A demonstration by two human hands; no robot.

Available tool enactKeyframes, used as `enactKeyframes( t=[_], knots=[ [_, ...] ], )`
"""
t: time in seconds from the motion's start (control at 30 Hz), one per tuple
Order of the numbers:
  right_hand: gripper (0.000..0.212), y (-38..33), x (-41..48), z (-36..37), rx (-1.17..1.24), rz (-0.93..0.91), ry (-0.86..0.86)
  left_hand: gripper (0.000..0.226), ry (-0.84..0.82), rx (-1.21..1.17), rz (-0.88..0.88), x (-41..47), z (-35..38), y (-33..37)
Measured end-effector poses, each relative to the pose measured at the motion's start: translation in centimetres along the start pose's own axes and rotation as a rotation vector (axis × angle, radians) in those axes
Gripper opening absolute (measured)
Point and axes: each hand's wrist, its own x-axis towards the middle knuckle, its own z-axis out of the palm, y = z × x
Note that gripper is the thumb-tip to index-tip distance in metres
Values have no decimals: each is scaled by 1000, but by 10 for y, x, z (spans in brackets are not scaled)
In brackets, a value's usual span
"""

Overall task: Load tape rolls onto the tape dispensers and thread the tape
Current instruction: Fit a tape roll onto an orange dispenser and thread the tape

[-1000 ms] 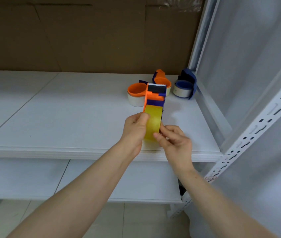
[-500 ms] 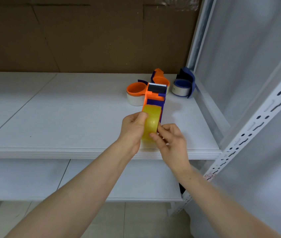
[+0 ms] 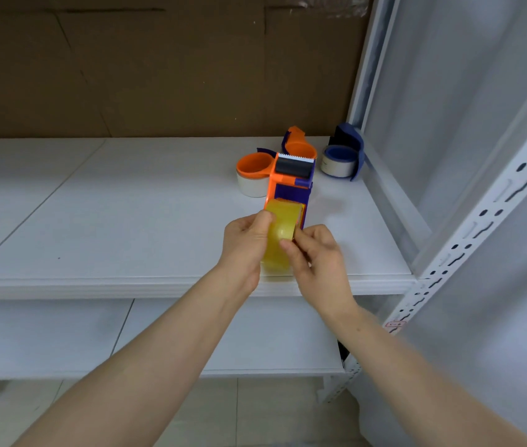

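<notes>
- The left hand [image 3: 246,243] is gripping the yellow tape roll [image 3: 280,233] from its left side, thumb curling over the top.
- The right hand [image 3: 317,256] is pinching the roll's near right edge between thumb and forefinger.
- The roll is sitting in the orange-and-purple dispenser [image 3: 291,185], over the front part of the white shelf [image 3: 126,221].
- An orange dispenser [image 3: 253,175], a second orange dispenser [image 3: 299,143] and a blue dispenser [image 3: 342,158] are lying at the shelf's back right.

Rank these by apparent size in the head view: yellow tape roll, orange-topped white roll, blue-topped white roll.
1. yellow tape roll: largest, but nearest the camera.
2 and 3. orange-topped white roll and blue-topped white roll: look alike; the orange-topped one is partly hidden, so unranked.
</notes>
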Motion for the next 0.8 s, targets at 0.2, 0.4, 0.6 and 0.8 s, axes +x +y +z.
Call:
enactKeyframes(
  t=[0.2, 0.4, 0.6, 0.8],
  knots=[
    [20, 0, -4, -5, 42, 70, -83, 23, 12, 26, -24, 0, -2, 5],
    [12, -15, 13, -18, 236, 301, -191, 23, 7, 9, -41, -3, -2, 6],
    [32, -20, 29, -32, -81, 123, -21, 22, 19, -17, -14, -5, 1, 2],
    [24, -37, 61, -39, -371, -74, -283, 18, 0, 19, -1, -2, 0, 0]
  ],
)
